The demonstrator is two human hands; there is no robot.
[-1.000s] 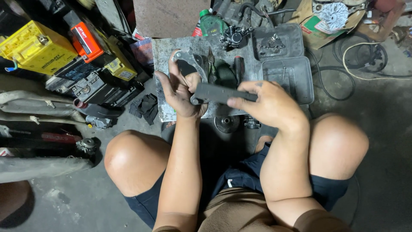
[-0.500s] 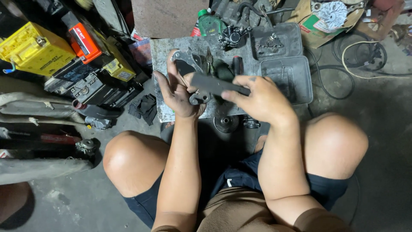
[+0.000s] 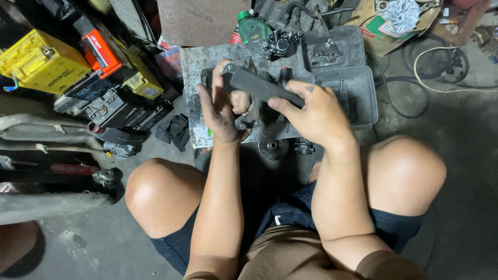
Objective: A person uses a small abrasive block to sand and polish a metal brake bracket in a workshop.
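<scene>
Holding a long dark grey flat bar point(image 3: 262, 85) with both hands, the person squats on the concrete floor point(image 3: 456, 171) above a scuffed metal plate point(image 3: 194, 78) that serves as the landmark here. The bar lies slanted over the middle of that plate, its upper end toward the plate's far left corner and its lower end toward the near right.

Compared with half a second and a second ago, the bar sits in much the same slant, but the left hand point(image 3: 220, 106) has shifted: its thumb now presses against the bar's upper end while its fingers curl up around the near side, and a small rounded metal part point(image 3: 242, 123) shows just beneath the palm. That grip is closed around the bar's end. The right hand point(image 3: 311, 111) keeps its place on the lower end, fingers pressed down along the bar's top edge and thumb tucked under, pinching the bar firmly. The change reads as a re-gripping of the upper end rather than a move of the bar itself, so the work appears to continue at the same spot.

Beyond the plate's far right corner sit two dark plastic trays point(image 3: 353, 88). A green bottle point(image 3: 249, 28) stands past the plate's far edge. Left of the plate are a yellow battery point(image 3: 41, 62) and a black rag point(image 3: 176, 129). Just off the plate's near edge lies a round metal disc point(image 3: 273, 149).
</scene>
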